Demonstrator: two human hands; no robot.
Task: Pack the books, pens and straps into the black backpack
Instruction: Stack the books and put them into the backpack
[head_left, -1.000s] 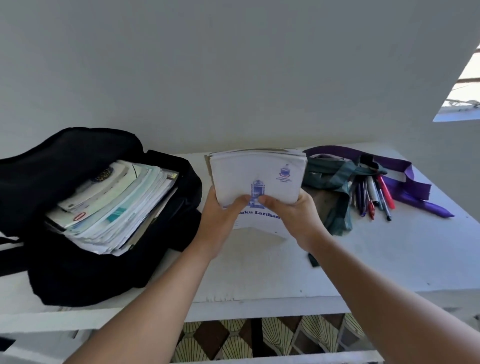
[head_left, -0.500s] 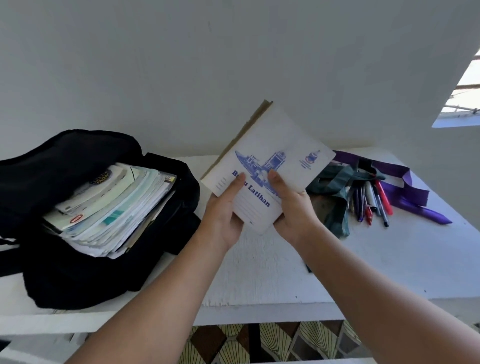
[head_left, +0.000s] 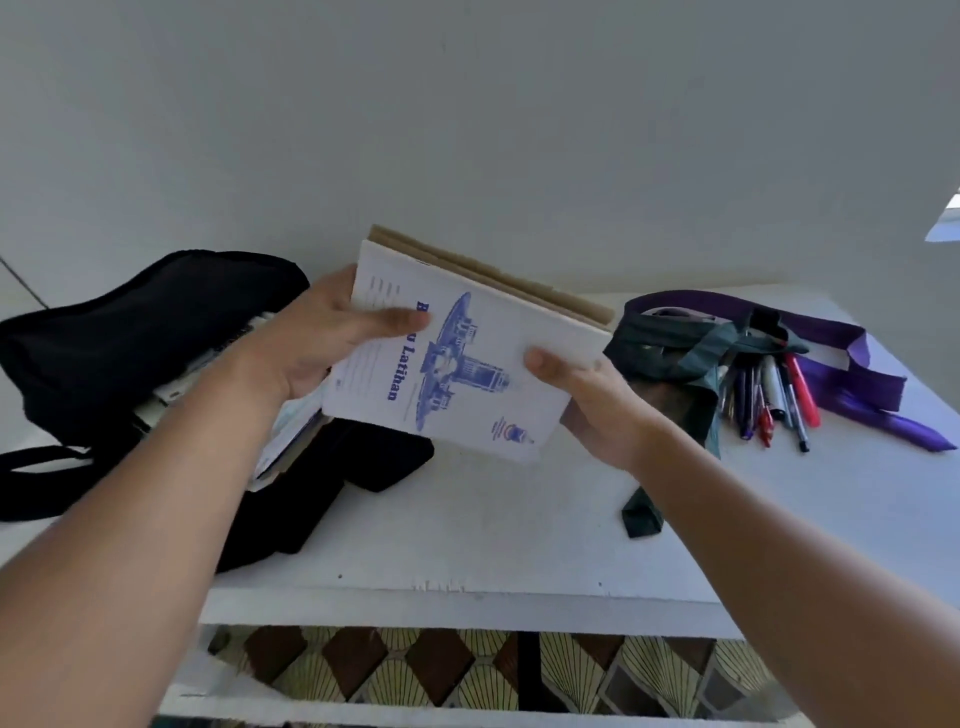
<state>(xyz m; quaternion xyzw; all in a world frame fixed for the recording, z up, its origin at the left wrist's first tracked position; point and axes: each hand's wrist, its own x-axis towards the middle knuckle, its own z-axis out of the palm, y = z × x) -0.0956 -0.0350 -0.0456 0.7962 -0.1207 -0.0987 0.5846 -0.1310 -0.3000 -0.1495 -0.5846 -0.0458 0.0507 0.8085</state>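
Head view: a stack of books (head_left: 457, 364) was held at frame centre, long axis slanting down-right, pinched between the left hand (head_left: 317, 338) and right hand (head_left: 597, 400); the open black backpack (head_left: 104, 338) lay left, nearer the left hand.

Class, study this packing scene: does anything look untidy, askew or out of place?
Yes. The black backpack lies slumped open with books sticking out crookedly. The purple strap and green strap are tangled over the loose pens.
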